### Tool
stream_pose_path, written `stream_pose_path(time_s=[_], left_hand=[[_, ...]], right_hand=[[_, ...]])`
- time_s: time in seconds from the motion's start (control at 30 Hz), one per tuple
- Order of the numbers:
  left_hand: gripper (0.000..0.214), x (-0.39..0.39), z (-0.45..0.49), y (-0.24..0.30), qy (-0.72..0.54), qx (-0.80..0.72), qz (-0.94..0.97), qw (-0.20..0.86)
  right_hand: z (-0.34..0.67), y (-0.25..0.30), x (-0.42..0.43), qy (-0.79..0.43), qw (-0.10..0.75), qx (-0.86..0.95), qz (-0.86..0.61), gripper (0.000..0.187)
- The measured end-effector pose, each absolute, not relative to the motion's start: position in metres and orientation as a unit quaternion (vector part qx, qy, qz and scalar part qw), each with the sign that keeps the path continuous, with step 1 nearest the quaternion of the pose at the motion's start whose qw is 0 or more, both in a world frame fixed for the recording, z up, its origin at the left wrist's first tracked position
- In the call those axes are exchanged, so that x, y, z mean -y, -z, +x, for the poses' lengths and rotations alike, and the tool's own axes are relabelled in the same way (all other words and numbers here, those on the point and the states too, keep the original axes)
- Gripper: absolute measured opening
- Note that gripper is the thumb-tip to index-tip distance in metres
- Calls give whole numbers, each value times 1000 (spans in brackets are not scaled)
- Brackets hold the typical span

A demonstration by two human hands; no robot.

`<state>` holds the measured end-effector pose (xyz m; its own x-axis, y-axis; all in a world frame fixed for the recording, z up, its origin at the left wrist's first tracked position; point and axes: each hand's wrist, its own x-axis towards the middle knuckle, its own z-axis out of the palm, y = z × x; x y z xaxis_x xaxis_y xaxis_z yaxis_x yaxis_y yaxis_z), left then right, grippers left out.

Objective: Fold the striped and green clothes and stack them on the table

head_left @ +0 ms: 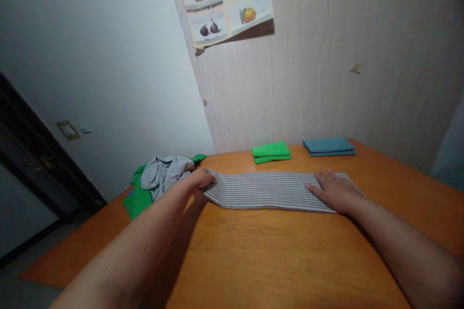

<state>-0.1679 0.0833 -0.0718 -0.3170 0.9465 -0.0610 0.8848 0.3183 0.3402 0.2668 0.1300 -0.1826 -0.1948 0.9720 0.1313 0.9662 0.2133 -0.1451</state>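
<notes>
"How do our arms stand over the table (271, 256)?"

"We reach in from its near side, the left forearm (137, 246) and the right forearm (402, 241) slanting inward."

"And our hands?"

"Our right hand (335, 190) lies palm down, fingers spread, pressing nothing but the cloth's right end. Our left hand (203, 178) has its fingers curled, gripping the left end."

"How does that striped cloth (264, 190) look to us?"

"It's a long strip across the middle of the table, with gray and white stripes running lengthwise. We see it mostly flat, with its left end raised toward our fingers."

"What else do we see?"

"On the table's left side, a crumpled gray cloth (163, 174) over a green garment (137, 198). Along the table's far edge, a folded green cloth (271, 152), then a folded blue cloth (328, 147) to its right. Beyond the table, fruit pictures (226, 2) hang on the wall (308, 82)."
</notes>
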Motion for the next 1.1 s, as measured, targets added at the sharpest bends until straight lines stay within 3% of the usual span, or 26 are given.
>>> stream_pose_path(time_s=[0.27,0.77,0.97,1.1], left_hand=[[9,-92,-114,50,-111,-757,627,147],[4,-96,-50,100,-94,-728,665,138],[31,-95,-54,99,-141,-697,684,162],[30,-100,-63,103,-210,-693,685,83]], right_hand=[[265,180,-127,-26,110,769,-630,82],[262,173,-123,-38,95,765,-636,81],[263,175,-125,-37,98,768,-632,83],[263,176,-126,-36,90,769,-632,84]])
